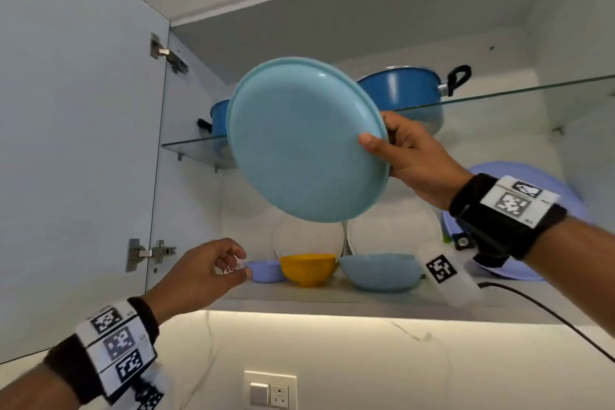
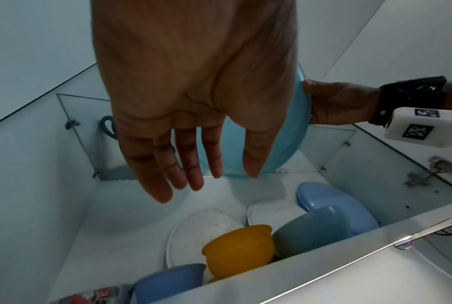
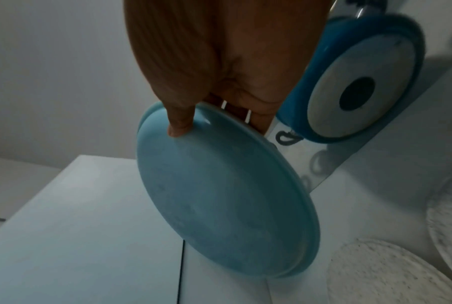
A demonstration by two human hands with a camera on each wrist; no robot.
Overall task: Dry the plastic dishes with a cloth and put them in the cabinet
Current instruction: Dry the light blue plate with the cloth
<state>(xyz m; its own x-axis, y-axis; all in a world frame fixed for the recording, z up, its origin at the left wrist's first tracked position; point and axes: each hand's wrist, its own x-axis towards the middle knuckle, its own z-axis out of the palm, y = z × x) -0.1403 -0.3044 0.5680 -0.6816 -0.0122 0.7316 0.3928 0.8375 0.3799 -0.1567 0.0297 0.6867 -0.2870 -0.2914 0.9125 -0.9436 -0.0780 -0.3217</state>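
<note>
Overhead, the right hand (image 1: 412, 156) is pinching the light blue plate (image 1: 306, 140) by its rim, tilted before the open cabinet (image 1: 332, 293), hiding part of the blue pots (image 1: 402, 86). The left hand (image 1: 199, 270), fingers relaxed, is hovering empty near the bowls (image 1: 307, 268), themselves masking the white plates (image 2: 193, 232).

Right hand (image 1: 414, 160) is gripping the rim of a light blue plate (image 1: 306, 140), thumb lying on the near face, fingers wrapping behind, arm reaching up from lower right with wrist raised. Left hand (image 1: 203, 271) is hovering lower, holding nothing, fingers loosely extended and relaxed, forearm angling up from lower left
</note>
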